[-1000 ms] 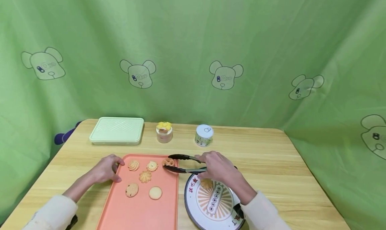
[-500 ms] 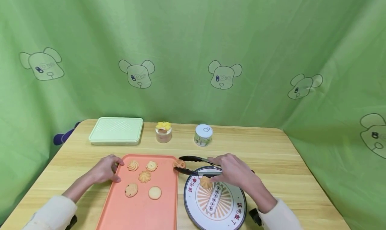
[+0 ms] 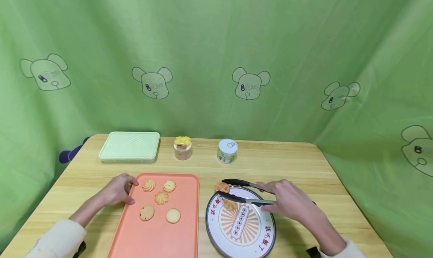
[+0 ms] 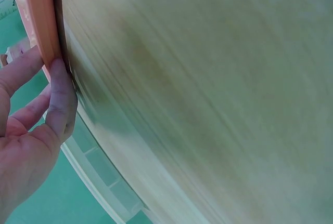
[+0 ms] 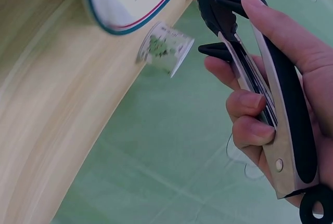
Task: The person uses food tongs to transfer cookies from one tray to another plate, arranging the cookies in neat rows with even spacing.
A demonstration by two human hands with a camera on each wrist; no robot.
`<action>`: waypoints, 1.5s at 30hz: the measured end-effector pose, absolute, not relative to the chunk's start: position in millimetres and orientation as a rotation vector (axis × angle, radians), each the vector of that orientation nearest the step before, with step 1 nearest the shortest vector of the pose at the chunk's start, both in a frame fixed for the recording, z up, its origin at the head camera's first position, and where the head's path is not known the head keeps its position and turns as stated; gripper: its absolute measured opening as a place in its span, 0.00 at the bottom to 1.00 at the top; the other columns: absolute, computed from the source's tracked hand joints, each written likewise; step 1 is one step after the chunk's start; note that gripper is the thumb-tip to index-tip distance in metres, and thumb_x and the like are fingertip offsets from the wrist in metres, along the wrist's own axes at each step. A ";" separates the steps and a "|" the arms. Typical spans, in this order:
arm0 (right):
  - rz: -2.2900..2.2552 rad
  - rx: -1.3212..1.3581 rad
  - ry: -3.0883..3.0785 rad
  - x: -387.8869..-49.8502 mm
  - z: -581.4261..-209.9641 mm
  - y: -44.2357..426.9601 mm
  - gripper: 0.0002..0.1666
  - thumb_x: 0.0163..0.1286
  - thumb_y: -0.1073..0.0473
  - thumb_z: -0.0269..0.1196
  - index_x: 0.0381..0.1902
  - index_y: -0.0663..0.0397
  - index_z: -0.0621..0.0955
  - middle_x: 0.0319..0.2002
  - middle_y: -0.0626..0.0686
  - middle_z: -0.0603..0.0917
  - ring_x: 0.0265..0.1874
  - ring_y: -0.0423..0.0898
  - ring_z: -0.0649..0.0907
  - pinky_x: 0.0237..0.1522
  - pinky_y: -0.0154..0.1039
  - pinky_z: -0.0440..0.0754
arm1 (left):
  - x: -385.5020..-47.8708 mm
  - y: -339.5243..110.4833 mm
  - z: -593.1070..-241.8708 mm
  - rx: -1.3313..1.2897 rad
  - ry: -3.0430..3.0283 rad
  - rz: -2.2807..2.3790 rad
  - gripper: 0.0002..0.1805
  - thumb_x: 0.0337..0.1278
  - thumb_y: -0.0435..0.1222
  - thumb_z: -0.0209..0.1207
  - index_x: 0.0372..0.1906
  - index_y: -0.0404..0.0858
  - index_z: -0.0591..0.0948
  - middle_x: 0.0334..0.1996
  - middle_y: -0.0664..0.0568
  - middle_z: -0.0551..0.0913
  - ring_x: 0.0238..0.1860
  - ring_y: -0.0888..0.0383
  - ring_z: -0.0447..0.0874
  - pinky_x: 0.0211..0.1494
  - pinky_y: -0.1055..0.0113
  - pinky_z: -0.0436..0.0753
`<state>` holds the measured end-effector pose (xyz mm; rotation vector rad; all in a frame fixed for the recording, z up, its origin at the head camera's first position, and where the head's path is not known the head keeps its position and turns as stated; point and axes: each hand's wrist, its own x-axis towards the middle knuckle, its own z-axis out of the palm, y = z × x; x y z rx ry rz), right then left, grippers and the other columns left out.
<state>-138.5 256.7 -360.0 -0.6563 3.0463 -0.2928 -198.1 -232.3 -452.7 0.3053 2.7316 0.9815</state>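
Note:
My right hand (image 3: pixel 287 198) grips black-and-metal tongs (image 5: pixel 281 104), fingers curled round the handles. Between the tong tips is a pretzel-shaped cookie (image 3: pixel 222 187), over the far left rim of a round white plate (image 3: pixel 216 231). A flower-shaped cookie (image 3: pixel 230 205) lies on that plate, partly behind the lower tong arm. My left hand (image 3: pixel 117 189) holds the far left edge of a coral tray (image 3: pixel 152 239); in the left wrist view its fingers pinch the tray's rim (image 4: pixel 44 21). Several cookies lie on the tray, among them a plain round cookie (image 3: pixel 173 216) and a chocolate-chip cookie (image 3: pixel 147 213).
Along the back of the wooden table (image 3: pixel 287 160) stand a pale green lidded box (image 3: pixel 130 147), a small pink jar with a yellow top (image 3: pixel 182 149) and a round white-lidded tin (image 3: pixel 227 151). A green curtain (image 3: pixel 203 55) hangs behind the table.
My right hand has carried the pretzel-shaped cookie in the tongs from the tray's far right corner rightward to the plate's rim. The left hand has stayed at the tray.

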 end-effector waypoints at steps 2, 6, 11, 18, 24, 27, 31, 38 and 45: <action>-0.300 -0.633 3.043 -134.3 -359.1 264.1 0.40 0.45 0.49 0.75 0.57 0.54 0.78 0.51 0.57 0.84 0.50 0.57 0.83 0.49 0.50 0.81 | -198.1 -232.3 -453.1 0.305 2.730 0.983 0.28 0.28 0.27 0.75 0.44 0.28 0.78 0.39 0.43 0.75 0.34 0.56 0.77 0.33 0.65 0.77; -0.300 -0.587 3.059 -126.6 -359.7 277.7 0.40 0.44 0.47 0.75 0.57 0.54 0.79 0.50 0.57 0.84 0.50 0.58 0.83 0.49 0.52 0.80 | -197.8 -232.6 -454.3 0.311 2.731 0.980 0.28 0.28 0.27 0.75 0.44 0.28 0.78 0.39 0.43 0.75 0.33 0.56 0.78 0.33 0.66 0.77; -0.285 -0.588 3.082 -119.8 -361.3 292.6 0.40 0.43 0.46 0.75 0.55 0.55 0.80 0.48 0.57 0.85 0.47 0.57 0.84 0.48 0.52 0.81 | -198.4 -233.3 -454.4 0.296 2.731 0.976 0.29 0.28 0.27 0.75 0.44 0.28 0.78 0.39 0.43 0.75 0.33 0.56 0.77 0.33 0.65 0.77; -0.273 -0.560 3.062 -113.1 -364.6 306.2 0.39 0.43 0.46 0.75 0.55 0.53 0.81 0.47 0.55 0.86 0.45 0.55 0.85 0.46 0.50 0.82 | -200.3 -233.5 -453.7 0.296 2.731 0.968 0.29 0.28 0.27 0.75 0.44 0.28 0.78 0.39 0.43 0.75 0.33 0.56 0.77 0.33 0.65 0.77; -0.277 -0.475 3.017 -109.2 -370.2 310.5 0.40 0.41 0.45 0.76 0.55 0.51 0.81 0.48 0.56 0.85 0.47 0.56 0.84 0.46 0.52 0.81 | -201.5 -233.2 -453.3 0.307 2.737 0.950 0.28 0.28 0.27 0.75 0.44 0.28 0.78 0.39 0.42 0.75 0.32 0.56 0.76 0.32 0.65 0.76; -0.271 -0.453 3.008 -108.8 -372.5 311.3 0.41 0.40 0.45 0.76 0.55 0.51 0.81 0.48 0.56 0.85 0.47 0.56 0.84 0.46 0.53 0.81 | -201.6 -232.8 -453.0 0.306 2.734 0.954 0.28 0.28 0.27 0.75 0.44 0.28 0.78 0.39 0.42 0.75 0.33 0.56 0.77 0.32 0.65 0.77; -0.272 -0.428 2.997 -107.8 -373.3 311.1 0.42 0.38 0.45 0.77 0.55 0.50 0.81 0.48 0.57 0.85 0.47 0.57 0.84 0.46 0.53 0.81 | -201.5 -232.6 -452.8 0.308 2.732 0.955 0.28 0.28 0.27 0.75 0.44 0.28 0.78 0.39 0.42 0.75 0.33 0.56 0.77 0.33 0.65 0.77; -0.295 -0.445 2.979 -110.2 -368.9 309.3 0.45 0.36 0.45 0.78 0.56 0.53 0.80 0.50 0.58 0.84 0.48 0.60 0.83 0.48 0.55 0.80 | -200.9 -233.0 -453.1 0.306 2.733 0.958 0.28 0.28 0.27 0.75 0.44 0.28 0.78 0.39 0.42 0.75 0.33 0.55 0.76 0.32 0.65 0.76; -0.303 -0.522 3.044 -117.4 -358.9 297.5 0.45 0.37 0.45 0.78 0.56 0.55 0.80 0.50 0.59 0.84 0.47 0.60 0.84 0.48 0.53 0.81 | -200.5 -232.2 -452.9 0.294 2.729 0.959 0.28 0.28 0.27 0.75 0.43 0.28 0.78 0.39 0.43 0.75 0.33 0.55 0.76 0.33 0.65 0.77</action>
